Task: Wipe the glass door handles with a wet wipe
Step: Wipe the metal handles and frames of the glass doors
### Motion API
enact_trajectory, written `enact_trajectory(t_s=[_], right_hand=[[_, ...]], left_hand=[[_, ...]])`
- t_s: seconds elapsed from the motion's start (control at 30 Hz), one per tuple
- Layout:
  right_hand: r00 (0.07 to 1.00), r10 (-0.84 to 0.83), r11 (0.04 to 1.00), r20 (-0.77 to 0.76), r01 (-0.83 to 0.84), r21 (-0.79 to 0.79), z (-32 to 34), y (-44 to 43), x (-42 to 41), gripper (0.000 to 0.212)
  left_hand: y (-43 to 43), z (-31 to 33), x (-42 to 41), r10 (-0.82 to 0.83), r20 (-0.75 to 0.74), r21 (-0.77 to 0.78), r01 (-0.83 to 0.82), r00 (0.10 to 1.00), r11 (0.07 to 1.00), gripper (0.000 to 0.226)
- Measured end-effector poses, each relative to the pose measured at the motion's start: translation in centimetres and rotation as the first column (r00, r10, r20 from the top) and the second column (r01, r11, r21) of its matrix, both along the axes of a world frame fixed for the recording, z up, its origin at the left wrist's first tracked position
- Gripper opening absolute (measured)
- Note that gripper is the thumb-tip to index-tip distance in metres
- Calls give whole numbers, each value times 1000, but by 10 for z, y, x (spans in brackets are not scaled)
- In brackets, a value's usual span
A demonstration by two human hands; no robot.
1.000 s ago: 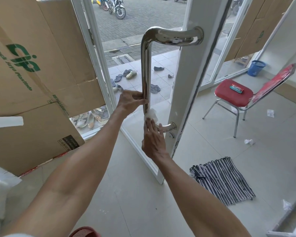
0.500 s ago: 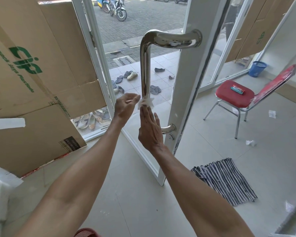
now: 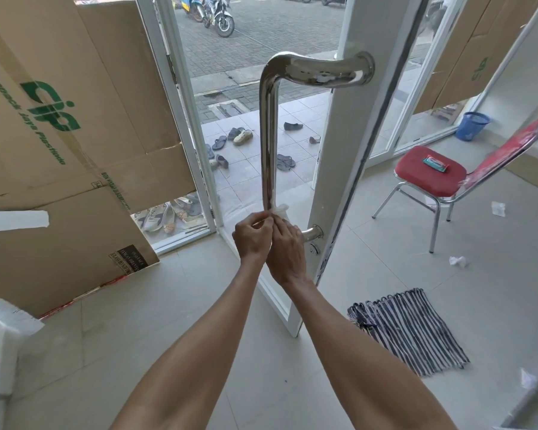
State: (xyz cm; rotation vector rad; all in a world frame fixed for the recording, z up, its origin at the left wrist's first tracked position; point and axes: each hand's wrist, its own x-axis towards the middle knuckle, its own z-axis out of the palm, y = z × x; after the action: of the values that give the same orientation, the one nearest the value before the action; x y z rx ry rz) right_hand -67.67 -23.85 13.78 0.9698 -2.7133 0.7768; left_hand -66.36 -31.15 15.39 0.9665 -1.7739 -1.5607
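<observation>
Flattened cardboard boxes [image 3: 75, 135] lean against the glazing at the far left. Moving right, the left hand [image 3: 252, 240] has its fingers curled in, pinching the near edge of the wet wipe [image 3: 280, 210] against the low end of the door handle [image 3: 268, 135], a polished steel bar standing upright on the open glass door [image 3: 339, 150]. Pressed close beside it, the right hand [image 3: 288, 252] points its fingers up the bar and grips the same wipe, whose white corner sticks out just above the fingertips.

To do this stroke well, I would wrap the wipe fully round the tube rather than dab one face. The bend and lower mount just right of the hands probably need a twisting pass. The long shaft and top elbow look like they need the same care.

Further right stand a red chair [image 3: 429, 175] and a striped mat [image 3: 407, 330].
</observation>
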Motion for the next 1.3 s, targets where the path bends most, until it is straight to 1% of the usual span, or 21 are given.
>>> enact_trajectory(t_s=[0.03, 0.1, 0.17, 0.2, 0.3, 0.37, 0.43, 0.5, 0.6, 0.67, 0.83, 0.9, 1.0, 1.03, 1.1, 1.17, 1.23, 1.3], right_hand=[[1000, -2, 1000, -10, 2, -16, 0, 1, 0, 52], [1000, -3, 995, 0, 3, -97, 2, 5, -1, 40], [998, -55, 981, 30, 60, -186, 5, 8, -1, 31], [993, -116, 969, 36, 121, -214, 5, 10, -1, 28], [945, -328, 927, -2, 322, -192, 0, 19, -1, 24], [929, -367, 922, -36, 359, -145, -7, 25, 1, 31], [935, -348, 936, -68, 343, -77, -12, 31, 2, 43], [943, -322, 947, -85, 321, -29, -14, 34, 1, 50], [955, -292, 956, -61, 293, 18, -13, 37, -4, 53], [961, -270, 962, -54, 271, 21, -11, 40, -6, 54], [971, -237, 971, -23, 238, 16, -8, 45, -4, 58], [973, -231, 973, 2, 231, 18, -7, 40, 1, 59], [976, -218, 975, 5, 218, 30, -4, 41, 3, 61], [978, -209, 977, 2, 209, 36, -4, 43, 2, 61], [981, -196, 979, -1, 196, 55, -5, 46, 1, 61], [981, -193, 979, -5, 193, 67, -4, 47, 1, 62], [980, -198, 978, -2, 198, 66, -5, 46, 2, 63], [980, -199, 978, 10, 198, 72, -5, 44, 4, 63]], left_hand=[[2, 0, 0, 8, 19, 9, -8, 1000, 1000, 12], [8, 1, 1, 13, 67, 18, -14, 998, 1000, 9], [14, 1, 2, 15, 86, 68, -21, 996, 997, 19], [16, 0, 1, 19, 89, 102, -28, 996, 994, 23], [19, -9, -5, 5, 162, 139, -28, 987, 990, 29], [20, -15, -8, -32, 223, 157, -3, 974, 988, 34], [22, -18, -13, -47, 252, 154, 8, 966, 988, 36], [22, -14, -18, -15, 260, 120, -17, 965, 993, 35], [20, -3, -26, 71, 254, 61, -89, 965, 994, 31], [14, 7, -32, 105, 233, 18, -113, 967, 993, 27], [-1, 9, -37, 90, 175, -157, -63, 980, 986, 14], [-4, -3, -29, 70, 174, -140, -46, 982, 989, 16], [-1, -10, -27, 30, 167, -11, -29, 986, 1000, 20], [-1, -9, -28, 32, 162, -5, -32, 986, 999, 19], [0, 3, -30, 48, 159, -63, -38, 986, 997, 14], [-1, 18, -32, 53, 121, -152, -34, 991, 988, 7], [-2, 31, -31, 50, 70, -264, -29, 996, 964, 21], [-6, 41, -28, 20, 14, -344, -14, 1000, 939, 23]])
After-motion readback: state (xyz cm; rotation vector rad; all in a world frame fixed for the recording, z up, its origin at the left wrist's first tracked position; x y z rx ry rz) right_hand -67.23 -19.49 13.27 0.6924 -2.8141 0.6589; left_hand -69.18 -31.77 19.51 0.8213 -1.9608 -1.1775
